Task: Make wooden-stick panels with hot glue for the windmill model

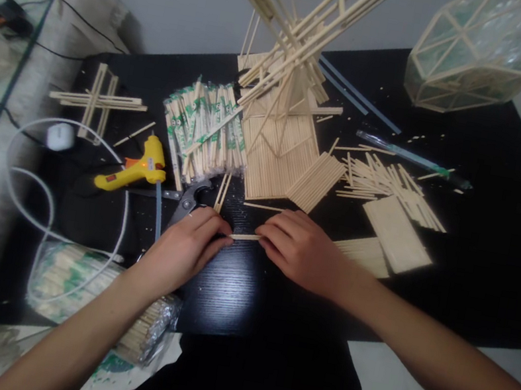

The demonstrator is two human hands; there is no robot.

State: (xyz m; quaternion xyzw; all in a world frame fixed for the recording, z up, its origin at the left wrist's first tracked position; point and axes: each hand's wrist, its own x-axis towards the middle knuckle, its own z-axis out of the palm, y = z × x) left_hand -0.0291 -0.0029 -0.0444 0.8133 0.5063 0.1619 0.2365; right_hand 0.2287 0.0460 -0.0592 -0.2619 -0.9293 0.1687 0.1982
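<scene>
Between my two hands lies a short pale wooden stick (pixel 245 237), seemingly a chopstick piece, just above or on the black table. The fingers of my left hand (pixel 192 240) pinch its left end. Its right end is pinched by my right hand (pixel 304 250). Grey pliers-like cutters (pixel 192 200) lie just beyond my left hand, beside two thin upright-pointing sticks (pixel 223 193). Another thin stick (pixel 263 207) rests in front of a glued stick panel (pixel 317 181). Flat stick panels (pixel 397 234) lie to the right of my right hand.
A windmill-like stick model (pixel 289 106) stands at the back. Wrapped chopsticks (pixel 208 132), a yellow glue gun (pixel 137 166) and a white cable (pixel 50 212) fill the left. Loose cut sticks (pixel 393 185) lie right, below a faceted stick frame (pixel 465 63). A chopstick bag (pixel 69 279) sits at the front-left edge.
</scene>
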